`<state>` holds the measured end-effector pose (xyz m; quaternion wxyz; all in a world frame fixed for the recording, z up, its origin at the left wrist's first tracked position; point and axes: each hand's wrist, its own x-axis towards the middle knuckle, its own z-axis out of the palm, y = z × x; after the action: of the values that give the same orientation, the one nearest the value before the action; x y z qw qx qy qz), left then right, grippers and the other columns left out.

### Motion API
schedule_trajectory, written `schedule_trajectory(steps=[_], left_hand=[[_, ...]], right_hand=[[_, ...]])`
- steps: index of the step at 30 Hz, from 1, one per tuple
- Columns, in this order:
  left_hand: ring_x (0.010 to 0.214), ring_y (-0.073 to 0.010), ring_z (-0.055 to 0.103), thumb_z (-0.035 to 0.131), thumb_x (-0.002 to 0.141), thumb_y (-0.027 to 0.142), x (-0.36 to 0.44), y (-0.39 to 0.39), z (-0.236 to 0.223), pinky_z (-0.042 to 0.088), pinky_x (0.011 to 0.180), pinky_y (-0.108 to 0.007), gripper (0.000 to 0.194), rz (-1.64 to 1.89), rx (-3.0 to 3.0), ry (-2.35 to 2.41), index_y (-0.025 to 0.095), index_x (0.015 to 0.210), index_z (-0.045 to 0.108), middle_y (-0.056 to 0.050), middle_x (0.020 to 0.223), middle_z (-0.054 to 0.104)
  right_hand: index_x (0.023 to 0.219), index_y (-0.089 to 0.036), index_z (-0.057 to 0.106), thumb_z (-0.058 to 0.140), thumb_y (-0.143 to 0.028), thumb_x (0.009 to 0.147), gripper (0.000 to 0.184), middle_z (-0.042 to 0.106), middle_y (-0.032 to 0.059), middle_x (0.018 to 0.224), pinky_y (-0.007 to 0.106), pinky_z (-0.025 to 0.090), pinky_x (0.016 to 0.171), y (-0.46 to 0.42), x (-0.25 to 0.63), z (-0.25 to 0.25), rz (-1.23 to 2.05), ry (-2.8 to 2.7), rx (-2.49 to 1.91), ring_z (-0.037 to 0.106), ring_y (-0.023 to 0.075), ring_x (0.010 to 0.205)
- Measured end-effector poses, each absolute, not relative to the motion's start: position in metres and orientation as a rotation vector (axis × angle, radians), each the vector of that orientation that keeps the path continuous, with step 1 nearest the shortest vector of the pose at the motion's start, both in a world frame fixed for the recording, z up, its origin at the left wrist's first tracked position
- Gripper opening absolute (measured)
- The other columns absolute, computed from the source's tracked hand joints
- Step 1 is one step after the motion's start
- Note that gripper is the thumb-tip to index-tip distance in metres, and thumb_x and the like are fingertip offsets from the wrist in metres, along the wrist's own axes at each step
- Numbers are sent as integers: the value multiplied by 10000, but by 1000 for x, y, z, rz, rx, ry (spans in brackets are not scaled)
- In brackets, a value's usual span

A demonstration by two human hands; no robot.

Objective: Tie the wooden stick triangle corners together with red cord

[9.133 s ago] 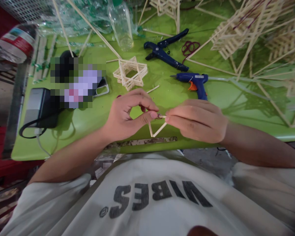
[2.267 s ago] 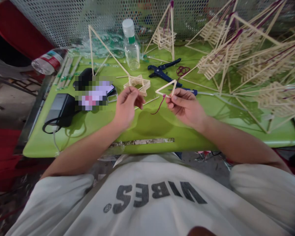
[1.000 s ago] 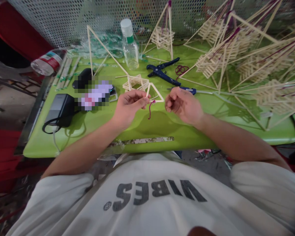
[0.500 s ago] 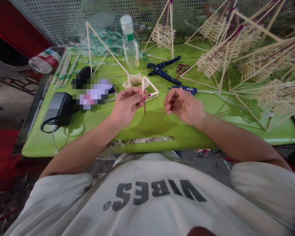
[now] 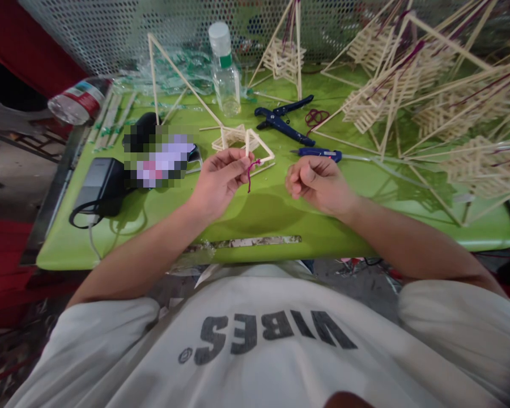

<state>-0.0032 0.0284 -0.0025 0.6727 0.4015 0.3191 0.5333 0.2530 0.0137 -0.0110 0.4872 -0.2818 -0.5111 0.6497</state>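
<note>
My left hand [image 5: 219, 180] pinches one corner of a small triangle of wooden sticks [image 5: 261, 148], holding it just above the green table [image 5: 255, 218]. A short dark red thread [image 5: 250, 173] hangs from that corner. My right hand [image 5: 318, 182] hovers a little to the right of the triangle with its fingers curled in and nothing visible in them. A stacked star of sticks [image 5: 232, 137] lies right behind the triangle.
Behind the hands lie a blue glue gun [image 5: 318, 153], dark blue cutters [image 5: 283, 120] and a coil of red thread [image 5: 314, 117]. A clear bottle [image 5: 225, 71] stands at the back. Large stick frames [image 5: 429, 96] crowd the right. A black adapter [image 5: 96, 184] sits left.
The stick triangle passed from my right hand to my left, which now holds it. My right hand let go and curled shut beside it.
</note>
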Motion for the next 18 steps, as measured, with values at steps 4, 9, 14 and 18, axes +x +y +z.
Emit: schedule_trajectory(steps=[4,9,14,18], left_hand=[[666,-43,667,970,964,194,-2,28,-2,615,627,-147,174,1196,914,774,194,896,809,-15,989,803],[669,-38,673,977,965,204,-2,28,-1,612,635,-136,177,1187,913,766,190,906,810,-22,1015,811],[678,-55,670,999,938,216,-3,28,-2,610,620,-147,174,1188,907,762,200,907,829,-17,954,805],[694,-60,681,1021,915,245,-3,28,-2,618,624,-151,191,1193,921,751,206,902,834,-19,957,809]], right_hand=[[832,-225,818,1047,-616,872,455,702,-8,672,264,542,548,12,254,-11,1591,-1242,-717,612,121,573],[891,-226,852,1021,-599,915,410,728,7,701,270,566,575,10,255,-11,1599,-1283,-745,644,133,612],[918,-224,875,1020,-541,937,349,772,17,742,252,601,603,10,255,-9,1596,-1291,-742,689,125,634],[921,-223,895,1039,-497,922,310,805,21,741,255,635,599,10,254,-9,1579,-1291,-715,723,130,618]])
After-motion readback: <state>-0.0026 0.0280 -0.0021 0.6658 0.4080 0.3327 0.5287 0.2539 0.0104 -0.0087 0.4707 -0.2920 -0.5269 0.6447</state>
